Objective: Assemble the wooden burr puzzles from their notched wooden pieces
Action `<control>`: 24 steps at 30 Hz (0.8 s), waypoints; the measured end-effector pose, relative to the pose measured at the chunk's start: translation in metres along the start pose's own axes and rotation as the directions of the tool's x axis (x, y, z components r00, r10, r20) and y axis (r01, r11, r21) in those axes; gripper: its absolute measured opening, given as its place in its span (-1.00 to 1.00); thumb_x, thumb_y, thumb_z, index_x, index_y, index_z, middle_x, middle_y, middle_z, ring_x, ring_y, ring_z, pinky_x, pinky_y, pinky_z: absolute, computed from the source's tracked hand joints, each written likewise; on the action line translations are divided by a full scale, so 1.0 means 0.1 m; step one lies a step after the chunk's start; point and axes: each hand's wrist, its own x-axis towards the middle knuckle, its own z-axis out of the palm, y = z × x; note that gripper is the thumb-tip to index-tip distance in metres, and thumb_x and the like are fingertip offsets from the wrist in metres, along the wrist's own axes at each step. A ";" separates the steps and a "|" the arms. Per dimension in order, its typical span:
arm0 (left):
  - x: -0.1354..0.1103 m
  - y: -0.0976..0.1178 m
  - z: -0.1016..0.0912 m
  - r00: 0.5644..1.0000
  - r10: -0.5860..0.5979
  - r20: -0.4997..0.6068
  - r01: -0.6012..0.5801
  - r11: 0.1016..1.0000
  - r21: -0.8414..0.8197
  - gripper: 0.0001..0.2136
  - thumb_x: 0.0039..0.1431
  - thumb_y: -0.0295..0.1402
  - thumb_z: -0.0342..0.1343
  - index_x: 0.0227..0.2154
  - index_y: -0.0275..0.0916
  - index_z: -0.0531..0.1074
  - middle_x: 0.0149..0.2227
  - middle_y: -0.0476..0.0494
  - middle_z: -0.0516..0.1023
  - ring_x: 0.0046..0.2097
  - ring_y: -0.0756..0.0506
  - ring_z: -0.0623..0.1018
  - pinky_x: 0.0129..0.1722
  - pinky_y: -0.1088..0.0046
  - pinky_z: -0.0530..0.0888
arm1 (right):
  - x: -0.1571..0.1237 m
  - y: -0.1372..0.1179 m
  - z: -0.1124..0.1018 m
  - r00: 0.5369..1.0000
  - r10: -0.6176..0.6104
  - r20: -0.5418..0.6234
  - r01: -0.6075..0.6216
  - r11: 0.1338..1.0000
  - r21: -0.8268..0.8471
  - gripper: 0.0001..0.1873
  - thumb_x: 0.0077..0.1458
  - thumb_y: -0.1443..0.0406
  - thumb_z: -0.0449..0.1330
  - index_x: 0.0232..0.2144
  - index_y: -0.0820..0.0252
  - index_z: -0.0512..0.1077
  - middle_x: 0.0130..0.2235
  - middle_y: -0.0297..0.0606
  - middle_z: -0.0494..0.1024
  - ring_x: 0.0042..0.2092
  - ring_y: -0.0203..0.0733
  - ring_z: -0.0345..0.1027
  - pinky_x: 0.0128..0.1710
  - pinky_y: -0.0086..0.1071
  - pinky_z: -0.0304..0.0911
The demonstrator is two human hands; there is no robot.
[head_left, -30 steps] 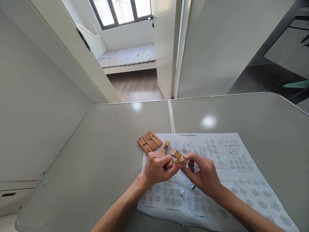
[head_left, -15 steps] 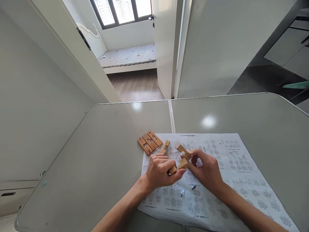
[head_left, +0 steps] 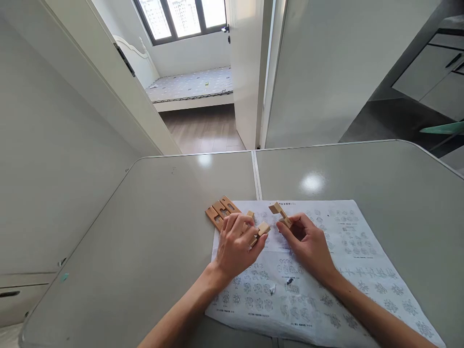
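My left hand (head_left: 236,244) is closed around a notched wooden puzzle piece (head_left: 262,229) whose end sticks out to the right. In my right hand (head_left: 308,244), thumb and fingers pinch a second wooden piece (head_left: 280,212) that points up and away. The two pieces are apart, with a small gap between them. Both hands hover over a printed instruction sheet (head_left: 348,251). Just beyond my left hand lie three flat slotted wooden pieces (head_left: 216,211) side by side; another piece is partly hidden behind my left fingers.
The sheet lies on a grey folding table (head_left: 145,241) with a centre seam (head_left: 255,179). Two tiny dark and white scraps (head_left: 282,285) rest on the paper near my wrists. Beyond the table an open doorway (head_left: 203,111) shows a bedroom.
The two wooden pieces, joined in my hands a second ago, have come apart. My left hand moved up toward the flat pieces and my right hand carried its piece up and away.
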 end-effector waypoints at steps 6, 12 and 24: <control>-0.02 -0.03 0.03 0.999 -0.049 0.023 0.048 0.999 0.011 -0.85 0.23 -0.29 0.35 -0.41 -0.13 0.52 -0.04 -0.13 0.59 0.11 -0.24 0.50 0.14 0.08 0.41 | 0.00 -0.02 0.01 1.000 -0.010 0.025 0.010 1.000 0.009 -0.60 0.26 -0.07 0.28 -0.30 0.11 0.42 -0.40 -0.30 0.55 -0.41 -0.19 0.40 -0.46 -0.38 0.26; -0.03 -0.05 0.04 0.995 -0.089 0.052 0.090 0.996 -0.005 -0.84 0.17 -0.34 0.38 -0.38 -0.15 0.48 -0.01 -0.15 0.57 0.13 -0.26 0.48 0.14 0.05 0.42 | 0.01 -0.02 0.00 0.995 -0.060 0.073 0.058 0.998 0.033 -0.61 0.33 -0.06 0.19 -0.17 0.15 0.48 -0.38 -0.28 0.58 -0.45 -0.22 0.37 -0.45 -0.38 0.32; -0.02 -0.14 0.04 0.976 -0.212 0.041 0.212 0.977 -0.010 -0.70 0.12 -0.44 0.36 -0.14 -0.12 0.41 0.05 -0.20 0.48 0.12 -0.28 0.46 0.13 0.07 0.45 | 0.02 -0.05 -0.02 0.990 -0.061 0.129 0.055 0.997 0.053 -0.58 0.41 -0.05 0.08 -0.06 0.14 0.49 -0.37 -0.28 0.56 -0.46 -0.21 0.34 -0.46 -0.39 0.33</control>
